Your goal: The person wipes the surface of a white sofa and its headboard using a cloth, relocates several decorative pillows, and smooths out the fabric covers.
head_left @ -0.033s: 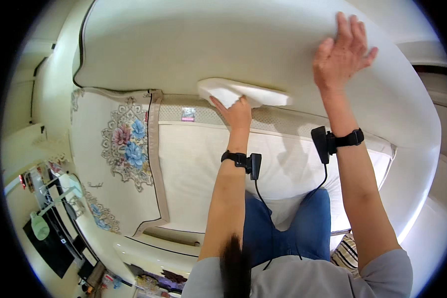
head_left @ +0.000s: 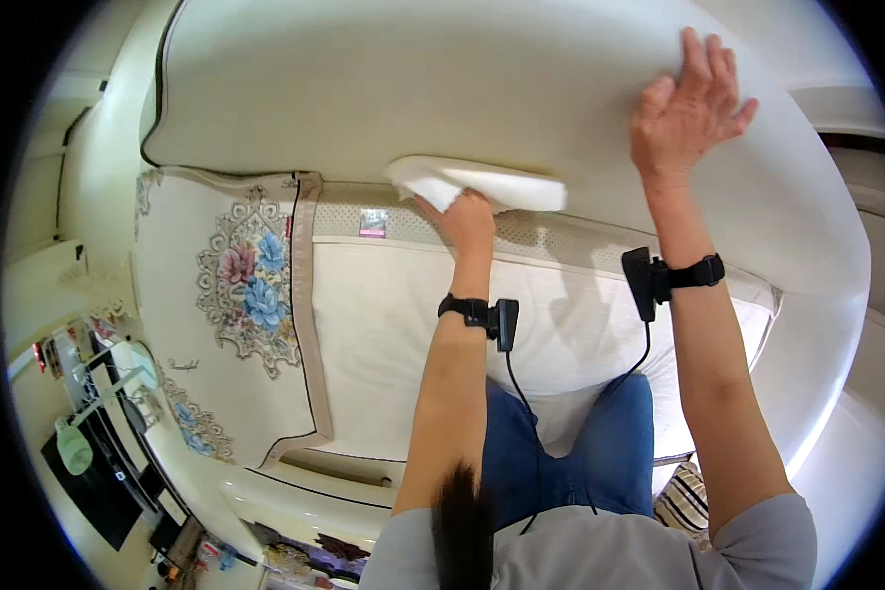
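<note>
A flowered mat (head_left: 251,295) lies left of the white cushion (head_left: 403,334), and a cream sofa back (head_left: 442,88) fills the top. The left hand (head_left: 465,218) grips a white cloth (head_left: 482,184) against the sofa back, its fingers tucked beneath the cloth and not visible. The right hand (head_left: 691,108) lies flat on the sofa back, fingers spread. Nothing differs from the earlier frame. Wrist straps (head_left: 482,313) trail cables down to blue jeans (head_left: 570,452); furniture at the lower left is too warped to make out.
</note>
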`<state>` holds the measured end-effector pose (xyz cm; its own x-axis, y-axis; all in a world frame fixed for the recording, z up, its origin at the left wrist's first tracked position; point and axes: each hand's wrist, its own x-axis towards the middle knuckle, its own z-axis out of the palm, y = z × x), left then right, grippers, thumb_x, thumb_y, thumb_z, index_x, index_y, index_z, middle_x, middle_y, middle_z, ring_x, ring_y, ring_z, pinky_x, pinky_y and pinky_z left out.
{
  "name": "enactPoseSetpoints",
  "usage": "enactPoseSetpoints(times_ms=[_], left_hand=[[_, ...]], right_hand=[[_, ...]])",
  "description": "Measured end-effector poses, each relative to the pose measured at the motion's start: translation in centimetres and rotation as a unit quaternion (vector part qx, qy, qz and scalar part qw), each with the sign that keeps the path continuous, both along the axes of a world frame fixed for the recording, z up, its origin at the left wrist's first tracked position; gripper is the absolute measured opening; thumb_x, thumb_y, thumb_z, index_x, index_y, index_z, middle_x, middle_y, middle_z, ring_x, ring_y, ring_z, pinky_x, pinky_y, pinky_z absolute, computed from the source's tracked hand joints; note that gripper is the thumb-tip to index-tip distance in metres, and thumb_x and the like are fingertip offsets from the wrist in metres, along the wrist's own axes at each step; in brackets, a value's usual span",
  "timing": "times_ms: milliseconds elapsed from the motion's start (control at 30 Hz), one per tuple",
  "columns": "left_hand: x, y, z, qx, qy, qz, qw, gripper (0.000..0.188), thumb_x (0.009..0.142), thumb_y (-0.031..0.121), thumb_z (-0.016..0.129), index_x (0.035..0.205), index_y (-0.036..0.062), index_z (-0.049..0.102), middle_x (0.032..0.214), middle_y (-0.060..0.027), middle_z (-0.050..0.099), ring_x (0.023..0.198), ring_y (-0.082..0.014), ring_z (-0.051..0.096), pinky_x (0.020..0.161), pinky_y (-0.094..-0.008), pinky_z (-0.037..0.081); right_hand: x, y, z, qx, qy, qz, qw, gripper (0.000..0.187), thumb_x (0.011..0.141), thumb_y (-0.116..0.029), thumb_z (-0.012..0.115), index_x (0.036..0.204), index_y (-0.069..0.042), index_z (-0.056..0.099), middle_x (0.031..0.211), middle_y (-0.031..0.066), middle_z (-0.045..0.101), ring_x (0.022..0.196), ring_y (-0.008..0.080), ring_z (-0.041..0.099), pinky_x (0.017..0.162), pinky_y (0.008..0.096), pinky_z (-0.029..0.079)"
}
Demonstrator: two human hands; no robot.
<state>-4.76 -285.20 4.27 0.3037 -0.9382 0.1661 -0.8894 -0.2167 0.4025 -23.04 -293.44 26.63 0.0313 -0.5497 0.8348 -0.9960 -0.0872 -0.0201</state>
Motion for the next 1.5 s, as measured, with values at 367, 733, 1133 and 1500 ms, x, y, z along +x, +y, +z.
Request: enactPoseSetpoints(times_ms=[367, 733, 1133, 1500], left_hand=[[-1.2, -7.5, 10.1, -0.230, 0.321, -0.062, 0.917, 0.081, 0.090, 0.030, 0.057, 0.150, 0.0086, 0.006, 0.155, -0.0210, 0.002, 0.144, -0.0380, -0.006, 0.114, -0.0552, 0.000], [8.1, -14.6, 22.3, -0.339, 0.143, -0.145, 0.918, 0.064, 0.089, 0.032, 0.054, 0.145, 0.0105, 0.031, 0.151, -0.0111, 0.027, 0.142, -0.0344, 0.015, 0.112, -0.0613, 0.004], [17.8, -15.9, 13.1, -0.406, 0.127, -0.001, 0.905, 0.064, 0.096, 0.044, 0.042, 0.147, 0.0105, 0.021, 0.153, -0.0048, 0.022, 0.140, -0.0229, 0.022, 0.114, -0.0525, 0.015], [22.8, -13.8, 8.3, -0.328, 0.143, 0.051, 0.932, 0.060, 0.094, 0.044, 0.044, 0.141, 0.0095, 0.029, 0.145, -0.0053, 0.030, 0.133, -0.0232, 0.029, 0.109, -0.0493, 0.021]], right_hand=[[-0.1, -0.6, -0.9, 0.003, 0.027, -0.043, 0.999, 0.056, 0.078, -0.019, 0.043, 0.133, -0.018, 0.045, 0.137, 0.0076, 0.043, 0.132, 0.0262, 0.035, 0.106, 0.0635, 0.007], [12.8, -4.0, 4.9, 0.146, 0.021, 0.113, 0.983, 0.042, 0.088, -0.022, 0.050, 0.130, -0.019, 0.053, 0.139, 0.0072, 0.045, 0.133, 0.0252, 0.038, 0.109, 0.0585, 0.015], [16.2, -6.0, 3.1, 0.046, 0.037, 0.068, 0.996, 0.044, 0.082, -0.029, 0.050, 0.125, -0.022, 0.058, 0.129, 0.0001, 0.057, 0.124, 0.0187, 0.049, 0.108, 0.0466, 0.021], [15.5, -6.4, 2.3, 0.026, 0.042, 0.075, 0.996, 0.042, 0.086, -0.029, 0.045, 0.123, -0.021, 0.060, 0.127, -0.0008, 0.058, 0.122, 0.0163, 0.050, 0.107, 0.0414, 0.022]])
